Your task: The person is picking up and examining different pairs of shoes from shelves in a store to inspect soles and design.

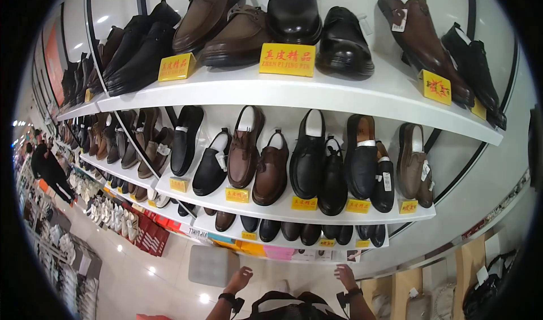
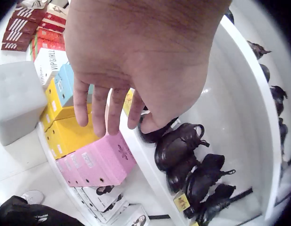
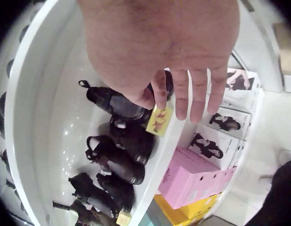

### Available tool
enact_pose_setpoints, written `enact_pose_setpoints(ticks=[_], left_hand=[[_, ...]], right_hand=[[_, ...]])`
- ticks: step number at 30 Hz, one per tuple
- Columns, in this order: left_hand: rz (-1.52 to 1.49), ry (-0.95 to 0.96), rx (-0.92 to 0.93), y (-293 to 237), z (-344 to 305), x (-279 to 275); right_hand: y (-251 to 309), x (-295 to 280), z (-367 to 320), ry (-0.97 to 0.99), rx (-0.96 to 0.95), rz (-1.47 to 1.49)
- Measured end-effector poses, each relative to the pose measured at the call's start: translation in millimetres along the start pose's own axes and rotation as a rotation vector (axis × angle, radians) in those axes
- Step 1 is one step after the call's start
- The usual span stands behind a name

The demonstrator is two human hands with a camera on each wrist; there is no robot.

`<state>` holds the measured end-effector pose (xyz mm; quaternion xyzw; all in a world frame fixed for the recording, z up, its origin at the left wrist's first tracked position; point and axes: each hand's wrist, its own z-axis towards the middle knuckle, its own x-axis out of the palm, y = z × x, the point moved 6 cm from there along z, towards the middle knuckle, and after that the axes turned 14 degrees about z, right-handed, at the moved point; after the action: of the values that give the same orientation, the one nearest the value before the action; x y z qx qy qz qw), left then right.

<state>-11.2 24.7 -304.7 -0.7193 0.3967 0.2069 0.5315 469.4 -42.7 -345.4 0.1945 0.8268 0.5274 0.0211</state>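
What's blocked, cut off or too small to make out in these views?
- Head: print on the white tag, too small.
- Head: backs of the bottom-shelf shoes, behind the middle shelf.
- Head: dark item at right, cut by the lens rim.
- Left wrist: part of the black shoe, behind the left hand.
- Right wrist: whatever the right hand covers.

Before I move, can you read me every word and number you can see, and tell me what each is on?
"真皮精品": big yellow card on the top shelf.
"ZHEN PI JING PIN": the same card, underneath.
"VIPGIRL", its end unclear: white box.
The smaller yellow card to its left seems to match the big one.
Too small or blurred: starburst card, white shoe tag, pink box labels.
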Motion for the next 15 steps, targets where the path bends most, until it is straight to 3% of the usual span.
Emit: enact_pose_setpoints(ticks=[4, 7, 8, 10, 11, 12, 13, 14, 15], left_hand=[[-0.134, -0.061, 0.035, 1, -1, -2], [-0.179, 0.0, -0.072, 42, -2, 35], [-0.201, 0.046, -0.149, 65, -7, 52], [-0.2, 0.206, -0.34, 111, -36, 93], [-0.116, 0.425, -0.326, 149, -46, 127], [-0.026, 0.644, -0.308, 181, -59, 155], [0.4, 0.626, 0.044, 182, -78, 165], [0.815, 0.578, 0.409, 168, -94, 170], [0.817, 0.588, 0.416, 168, -96, 172]], right_hand=[[20, 32, -2, 0.081, -0.057, -0.076], [-22, 10, -24, 0.079, 0.198, -0.074], [-56, -15, -29, -0.032, 0.323, -0.092], [-125, -71, -54, -0.115, 0.49, -0.032], [-130, -85, -84, -0.204, 0.578, -0.006], [-186, -126, -94, -0.159, 0.616, 0.12], [-208, -141, -92, -0.163, 0.621, 0.126], [-233, -162, -94, -0.067, 0.566, -0.116], [-263, -193, -104, 0.028, 0.508, -0.358]])
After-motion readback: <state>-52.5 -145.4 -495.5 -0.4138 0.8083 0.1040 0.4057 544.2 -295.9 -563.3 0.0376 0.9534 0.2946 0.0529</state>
